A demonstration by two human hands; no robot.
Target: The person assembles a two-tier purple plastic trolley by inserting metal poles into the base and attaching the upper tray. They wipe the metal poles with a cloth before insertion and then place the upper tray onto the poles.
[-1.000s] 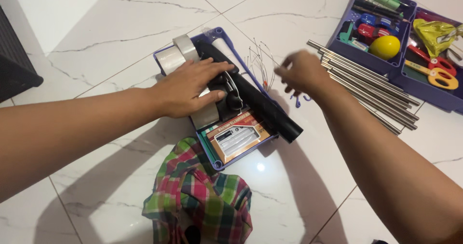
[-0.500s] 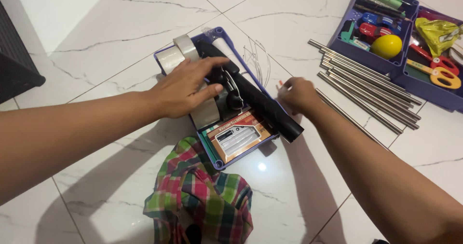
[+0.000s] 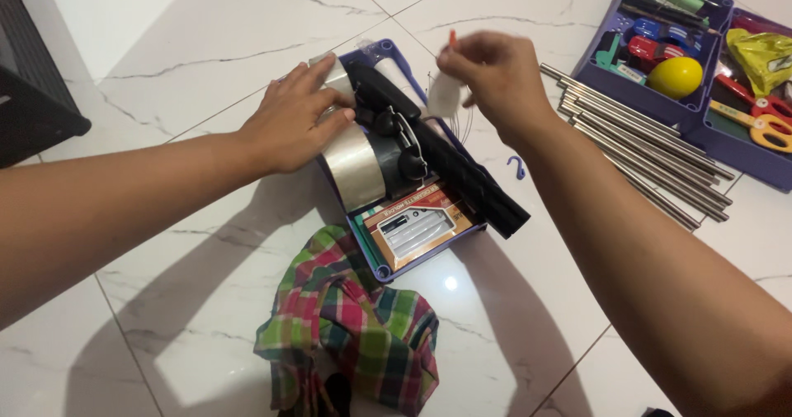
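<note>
Fingers (image 3: 318, 83) at tray (image 3: 375, 273) edge, prob touching

White marble-look tile floor (image 3: 190, 46), grey veins, thin grout lines. Purple tray (image 3: 381, 262) sits mid-scene, packed with stuff. Plaid cloth (image 3: 351, 326) bunched just near of it, touching the tray's near corner. Bundle of metal rods (image 3: 635, 149) lies right of the tray, angled far-left to near-right. Small blue hook (image 3: 518, 168) between tray and rods. Two more purple trays (image 3: 615, 83) far right. Dark crate (image 3: 33, 108) at left edge.
</note>
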